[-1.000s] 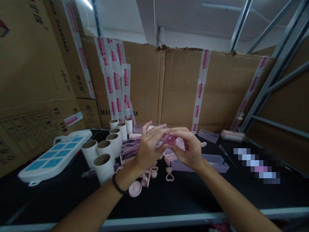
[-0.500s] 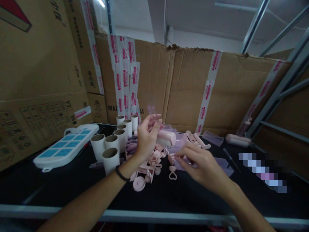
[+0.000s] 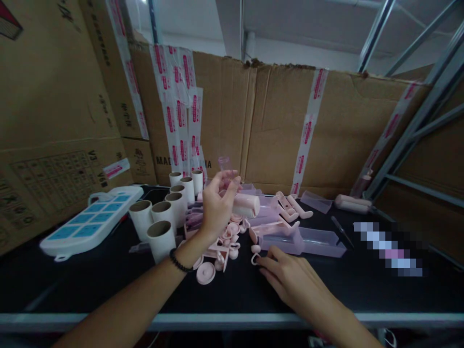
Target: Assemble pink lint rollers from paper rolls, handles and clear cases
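Observation:
My left hand is closed round a clear pinkish plastic tube that points up. A pink-and-white cylinder sits right by its fingers; whether the hand also holds it I cannot tell. With its fingertips, my right hand pinches the heart-shaped ring of a small pink piece on the black table. Just above it, a pink handle lies across a translucent purple tray-like cover. Between the hands is a pile of small pink parts, with a round pink cap at its front.
Several white tubes stand at the left, beside a white power strip with blue panels. More pink handles lie behind. A dark pointed tool and a pink roller are at the right. Cardboard walls enclose the back.
My right hand has moved down and toward me, from the pink handle to the heart-shaped ring. The handle now lies across the purple cover. My left hand keeps its hold; the view has shifted slightly.

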Tool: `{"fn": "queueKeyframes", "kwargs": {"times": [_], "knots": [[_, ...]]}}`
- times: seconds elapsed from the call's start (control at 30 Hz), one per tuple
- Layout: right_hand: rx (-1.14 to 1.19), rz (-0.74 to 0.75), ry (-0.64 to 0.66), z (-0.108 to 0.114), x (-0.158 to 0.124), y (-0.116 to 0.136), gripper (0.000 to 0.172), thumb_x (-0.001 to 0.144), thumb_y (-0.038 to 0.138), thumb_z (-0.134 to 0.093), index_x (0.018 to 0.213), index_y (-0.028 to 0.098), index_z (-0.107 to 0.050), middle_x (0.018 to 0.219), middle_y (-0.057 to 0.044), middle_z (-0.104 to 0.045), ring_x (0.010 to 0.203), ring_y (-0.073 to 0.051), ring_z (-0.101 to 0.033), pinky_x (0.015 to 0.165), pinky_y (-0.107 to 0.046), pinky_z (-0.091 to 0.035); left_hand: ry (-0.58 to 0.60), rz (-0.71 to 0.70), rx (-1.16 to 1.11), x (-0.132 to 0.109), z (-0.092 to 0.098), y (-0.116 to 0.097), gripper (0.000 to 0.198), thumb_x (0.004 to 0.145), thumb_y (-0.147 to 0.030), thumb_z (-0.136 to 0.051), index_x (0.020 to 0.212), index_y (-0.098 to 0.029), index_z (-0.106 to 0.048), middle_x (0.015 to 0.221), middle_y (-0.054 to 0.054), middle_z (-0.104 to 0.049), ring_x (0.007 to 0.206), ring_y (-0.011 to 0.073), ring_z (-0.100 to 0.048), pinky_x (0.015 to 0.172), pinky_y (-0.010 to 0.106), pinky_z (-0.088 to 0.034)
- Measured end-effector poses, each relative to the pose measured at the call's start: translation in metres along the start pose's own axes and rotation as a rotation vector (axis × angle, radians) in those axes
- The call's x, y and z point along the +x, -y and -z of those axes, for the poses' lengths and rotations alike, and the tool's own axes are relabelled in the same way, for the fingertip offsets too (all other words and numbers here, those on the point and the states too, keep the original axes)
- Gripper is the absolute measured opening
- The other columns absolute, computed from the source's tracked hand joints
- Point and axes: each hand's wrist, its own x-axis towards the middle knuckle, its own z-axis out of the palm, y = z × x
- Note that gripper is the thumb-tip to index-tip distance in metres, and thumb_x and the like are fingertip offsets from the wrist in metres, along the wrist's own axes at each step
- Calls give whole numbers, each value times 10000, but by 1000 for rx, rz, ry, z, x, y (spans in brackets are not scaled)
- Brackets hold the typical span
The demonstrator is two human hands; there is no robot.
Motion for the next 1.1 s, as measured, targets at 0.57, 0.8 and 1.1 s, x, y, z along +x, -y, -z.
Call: {"fn": "queueKeyframes", "kwargs": {"times": [0.57, 0.8, 1.1], "knots": [[959, -144, 65, 22, -12, -4, 217, 1041, 405, -483, 998, 212, -573, 873, -6, -555, 759, -145, -517, 717, -270, -433, 58, -60, 148, -1, 2, 6, 306, 934, -403, -653, 1126, -165, -663, 815, 42, -707, 774, 170, -682, 718, 290, -526], [1626, -193, -95, 34, 3, -37, 212, 978, 396, -644, 1008, 187, -666, 900, -26, -533, 792, -126, -498, 678, -233, -438, 133, -204, 509, -8, 4, -2, 258, 963, -355, -585, 1127, -182, -682, 900, 56, -700, 879, 205, -633, 845, 374, -477], [1852, -91, -152, 45, 39, -52, 159, 926, 324, -725, 986, 177, -733, 964, -50, -592, 887, -133, -565, 735, -223, -480, 528, -213, 547, -16, 1, -7, 295, 949, -474, -620, 918, -184, -669, 775, 18, -607, 787, 197, -548, 723, 325, -409]]}}
